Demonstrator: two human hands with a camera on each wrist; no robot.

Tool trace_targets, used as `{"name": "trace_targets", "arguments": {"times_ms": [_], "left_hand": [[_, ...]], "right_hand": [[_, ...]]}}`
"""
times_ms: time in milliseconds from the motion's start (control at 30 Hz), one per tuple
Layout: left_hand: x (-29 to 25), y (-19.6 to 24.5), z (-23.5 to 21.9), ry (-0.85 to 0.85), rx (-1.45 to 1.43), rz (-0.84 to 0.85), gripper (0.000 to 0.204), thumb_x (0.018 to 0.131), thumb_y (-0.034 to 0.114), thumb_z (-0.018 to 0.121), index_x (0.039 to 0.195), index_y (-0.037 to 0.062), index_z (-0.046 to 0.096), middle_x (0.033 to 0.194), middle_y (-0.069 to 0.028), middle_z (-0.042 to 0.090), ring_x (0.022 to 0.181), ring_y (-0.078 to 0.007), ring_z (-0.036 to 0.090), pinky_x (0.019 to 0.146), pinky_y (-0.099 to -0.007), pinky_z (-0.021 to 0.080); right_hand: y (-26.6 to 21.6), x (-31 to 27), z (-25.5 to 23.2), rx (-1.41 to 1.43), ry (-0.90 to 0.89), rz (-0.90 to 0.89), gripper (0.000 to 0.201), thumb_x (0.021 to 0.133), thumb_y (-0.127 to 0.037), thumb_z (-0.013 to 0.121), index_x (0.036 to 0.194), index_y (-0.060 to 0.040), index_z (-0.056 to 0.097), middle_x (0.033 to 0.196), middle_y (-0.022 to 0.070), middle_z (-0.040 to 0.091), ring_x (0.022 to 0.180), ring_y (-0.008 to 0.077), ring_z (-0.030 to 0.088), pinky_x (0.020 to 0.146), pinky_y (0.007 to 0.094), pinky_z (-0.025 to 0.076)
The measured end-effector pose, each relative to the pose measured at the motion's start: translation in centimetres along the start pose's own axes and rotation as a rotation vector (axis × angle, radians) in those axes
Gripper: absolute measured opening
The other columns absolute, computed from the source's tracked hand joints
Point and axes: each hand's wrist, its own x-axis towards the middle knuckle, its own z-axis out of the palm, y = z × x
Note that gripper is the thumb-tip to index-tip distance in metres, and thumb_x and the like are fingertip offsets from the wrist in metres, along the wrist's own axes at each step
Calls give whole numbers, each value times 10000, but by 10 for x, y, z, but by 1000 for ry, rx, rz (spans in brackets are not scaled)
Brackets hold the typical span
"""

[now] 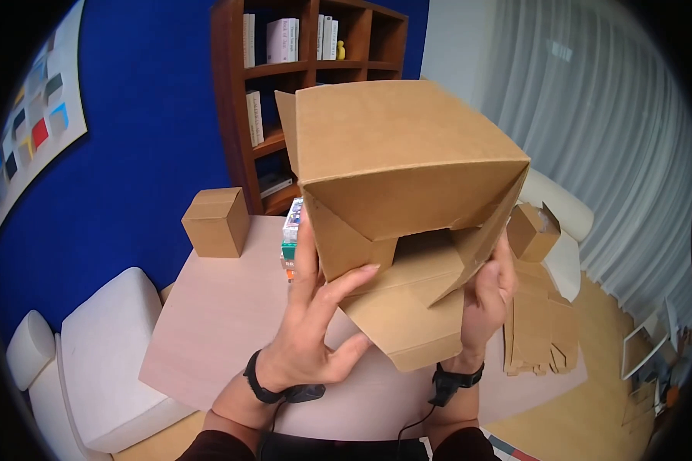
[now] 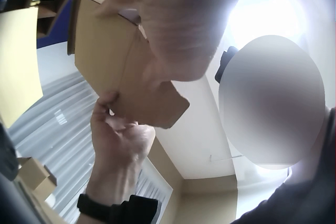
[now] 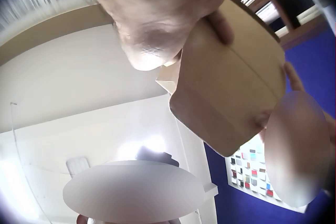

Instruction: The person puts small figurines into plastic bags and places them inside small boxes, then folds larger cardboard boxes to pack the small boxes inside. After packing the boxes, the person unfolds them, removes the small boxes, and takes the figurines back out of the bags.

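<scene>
A brown cardboard box [image 1: 407, 123] is held up over the table, its open end facing me and its bottom long flap [image 1: 407, 338] hanging down. The box's left side is gripped by my left hand [image 1: 307, 326], with one finger reaching across the side flap at the opening and the thumb apart below. On the other side, my right hand [image 1: 490, 296] holds the right wall near the lower edge, its fingers partly hidden behind the cardboard. From the left wrist view, the right hand's thumb [image 2: 109, 98] lies against the box's underside [image 2: 105, 61].
On the pink table [image 1: 207, 315] stand a closed carton [image 1: 217, 227] at the left and a stack of small colourful packs [image 1: 289, 250] behind my left hand. To the right are an open carton [image 1: 532, 232] and flattened cardboard [image 1: 542, 330]. A wooden bookshelf [image 1: 231, 100] rises behind.
</scene>
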Motion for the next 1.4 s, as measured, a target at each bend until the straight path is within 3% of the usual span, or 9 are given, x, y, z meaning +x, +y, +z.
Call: {"name": "trace_targets", "arguments": {"times_ms": [67,267,400,600,833,867,1033,1300,1400], "left_hand": [[-4,-8,7,60,2,31,638,781,28,793,1400,28,639,1729,-367,73,1590,-552,217,1238,-585,352],[-4,-6,19,173,23,52,554,774,49,898,1294,28,707,1709,-355,171,1524,-514,402,1160,-546,482],[-1,0,19,172,32,-27,548,776,53,902,1287,20,708,1709,-370,169,1524,-522,399,1172,-525,467],[-8,-3,25,130,68,41,572,760,101,926,1279,17,702,1704,-400,156,1529,-544,375,1207,-530,413],[-12,-7,32,195,53,23,479,800,111,907,1189,27,641,1675,-357,196,1500,-517,433,1169,-499,463],[-12,-7,36,257,41,17,433,842,118,856,1188,41,609,1575,-287,292,1411,-427,482,1147,-470,448],[-26,-13,47,408,-160,-124,380,887,28,831,1164,17,571,1422,-192,375,1210,-283,583,1022,-388,538],[-8,-3,50,699,-466,-225,866,822,-124,819,1507,18,307,1423,-140,410,1220,-243,582,1043,-367,511],[-6,1,43,588,-462,-346,920,813,-94,842,1543,13,292,1428,-152,442,1305,-253,556,1082,-382,492]], "right_hand": [[0,-1,2,-35,-39,0,1090,1013,-694,589,1605,172,291,1603,241,477,1484,299,471,1240,422,343],[11,-8,6,13,-90,-111,1050,998,-688,613,1623,96,299,1582,201,485,1424,286,525,1176,406,441],[-16,-2,25,-139,-6,47,1162,916,-673,749,1619,136,297,1627,230,444,1487,297,468,1236,412,352],[10,2,-4,230,137,65,652,1015,-71,678,1573,134,409,1526,217,568,1398,250,559,1186,378,424],[0,-6,18,-18,186,61,517,1064,-144,634,1485,138,533,1448,212,630,1345,250,590,1149,388,456],[4,-9,20,-17,185,61,517,1064,-144,634,1485,138,533,1448,212,630,1345,250,590,1149,388,456],[13,-16,22,-375,104,-479,507,1154,-335,481,1378,92,636,1384,238,662,1268,315,601,1069,434,478],[1,-36,28,-776,64,-598,522,911,-87,767,1394,31,605,1423,253,619,1144,338,548,1002,424,488],[4,-40,24,-776,50,-617,527,859,26,737,1371,12,609,1438,236,601,1139,338,541,986,423,496]]}}
